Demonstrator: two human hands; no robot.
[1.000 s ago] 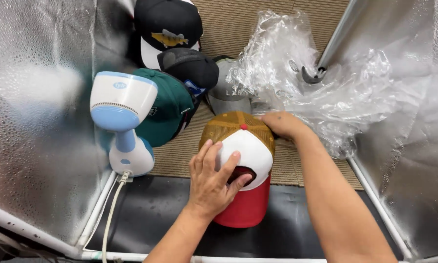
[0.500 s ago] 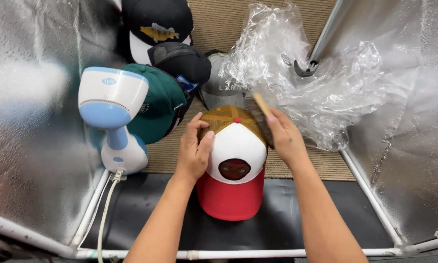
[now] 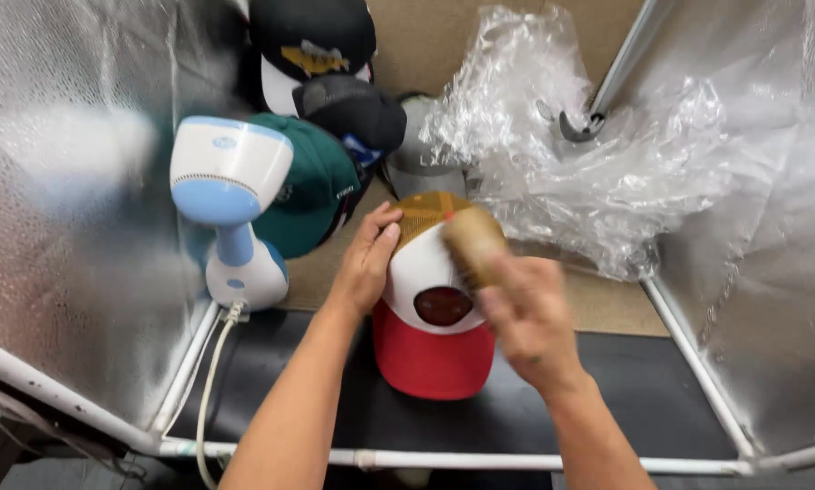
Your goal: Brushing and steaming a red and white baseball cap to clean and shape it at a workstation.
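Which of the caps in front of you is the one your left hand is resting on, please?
The cap with the red brim, white front and tan mesh back: the left hand steadies its side. The green, black and grey caps lie farther back, untouched.

My cap sits crown-up just right of the blue-and-white steamer, its red brim toward me, front panel white with a dark oval patch, back mesh tan. A tan brush, blurred, lies over its crown.

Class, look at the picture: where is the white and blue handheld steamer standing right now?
In the head view the steamer stands left of centre, against the green cap, just beyond the left hand.
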